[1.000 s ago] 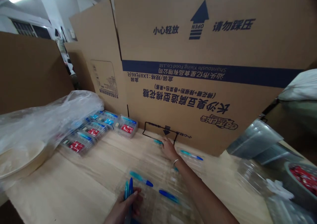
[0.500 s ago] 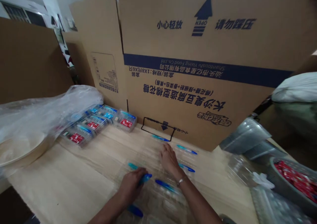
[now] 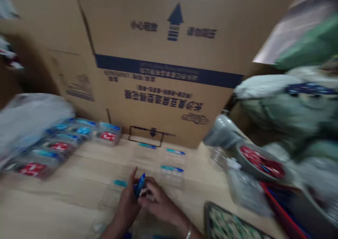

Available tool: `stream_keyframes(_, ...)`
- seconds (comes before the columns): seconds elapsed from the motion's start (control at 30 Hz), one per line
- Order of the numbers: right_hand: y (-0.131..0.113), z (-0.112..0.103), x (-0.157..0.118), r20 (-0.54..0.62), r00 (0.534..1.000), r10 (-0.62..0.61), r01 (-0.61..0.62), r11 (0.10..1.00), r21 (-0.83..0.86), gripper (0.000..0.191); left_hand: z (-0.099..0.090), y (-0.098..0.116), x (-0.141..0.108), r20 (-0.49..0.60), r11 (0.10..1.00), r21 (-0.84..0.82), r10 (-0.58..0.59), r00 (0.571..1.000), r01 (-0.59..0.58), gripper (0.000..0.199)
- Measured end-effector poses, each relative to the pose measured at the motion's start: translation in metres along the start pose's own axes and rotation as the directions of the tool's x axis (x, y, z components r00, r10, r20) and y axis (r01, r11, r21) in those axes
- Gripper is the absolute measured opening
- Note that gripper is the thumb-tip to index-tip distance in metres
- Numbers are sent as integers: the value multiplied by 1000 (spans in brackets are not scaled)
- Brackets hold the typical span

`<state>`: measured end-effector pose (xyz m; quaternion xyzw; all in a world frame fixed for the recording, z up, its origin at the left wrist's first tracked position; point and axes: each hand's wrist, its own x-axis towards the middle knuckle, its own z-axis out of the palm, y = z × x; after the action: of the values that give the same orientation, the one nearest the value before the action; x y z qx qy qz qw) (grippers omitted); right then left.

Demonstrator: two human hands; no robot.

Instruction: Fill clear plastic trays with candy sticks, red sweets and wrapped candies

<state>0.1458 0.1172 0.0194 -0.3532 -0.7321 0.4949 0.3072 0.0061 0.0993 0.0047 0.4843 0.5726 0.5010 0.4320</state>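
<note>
Both hands meet low in the view, the left hand (image 3: 127, 211) and the right hand (image 3: 156, 201) with their fingers (image 3: 149, 193) curled closed around a blue-capped pen (image 3: 139, 185), which stands nearly upright, blurred by motion. The pen is above a clear plastic tray (image 3: 113, 196) on the wooden counter (image 3: 50, 205); more blue pens (image 3: 171, 168) lie just beyond, before a large cardboard carton (image 3: 169, 101).
</note>
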Motion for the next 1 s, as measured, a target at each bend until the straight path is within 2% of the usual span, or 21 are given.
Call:
stream_keyframes(0.07,-1,12,-27,-208,978,29,-32,999,-8,29,27,6,-11,89,993,-111,-27,996,37,83)
stream_keyframes(0.17,14,17,-66,-489,853,184,-161,983,88,33,61,7,-39,288,984,-166,-14,957,64,80)
stream_keyframes(0.23,25,14,-87,-567,780,266,-197,964,180,40,72,4,-56,414,981,-189,33,910,50,75)
stream_keyframes(0.27,28,10,-92,-569,771,285,-197,957,213,42,74,3,-62,458,976,-208,43,888,60,72)
stream_keyframes(0.33,30,3,-93,-505,805,311,-186,941,282,45,70,3,-67,489,961,-249,17,872,121,66)
stream_keyframes(0.4,24,-1,-83,-394,856,333,-184,911,370,46,59,4,-66,465,936,-289,-48,884,203,62)
stream_keyframes(0.5,12,4,-67,-268,904,334,-192,875,444,46,39,1,-65,451,885,-349,-129,883,307,63)
stream_keyframes(0.6,7,15,-59,-236,921,312,-199,893,404,48,26,-11,-67,455,834,-397,-185,871,385,59)
stream_keyframes(0.67,10,17,-58,-303,903,305,-188,914,360,50,22,-20,-68,437,845,-377,-199,877,380,57)
stream_keyframes(0.77,17,4,-56,-501,825,262,-147,955,257,54,14,-28,-61,421,946,-186,-167,891,266,53)
stream_keyframes(0.83,19,-12,-55,-527,812,251,-152,963,225,56,5,-25,-43,415,997,49,-80,906,66,43)
stream_keyframes(0.87,18,-20,-55,-502,824,261,-161,959,234,57,0,-22,-28,403,980,189,-20,915,-62,38)
stream_keyframes(0.9,18,-27,-57,-464,842,275,-172,952,253,57,-5,-18,-10,389,915,357,40,920,-191,36)
stream_keyframes(0.93,16,-33,-60,-427,857,288,-182,945,271,56,-10,-13,10,373,802,519,98,923,-295,36)
stream_keyframes(1.0,15,-39,-71,-389,867,310,-206,935,288,54,-15,-6,54,366,494,775,156,917,-394,37)
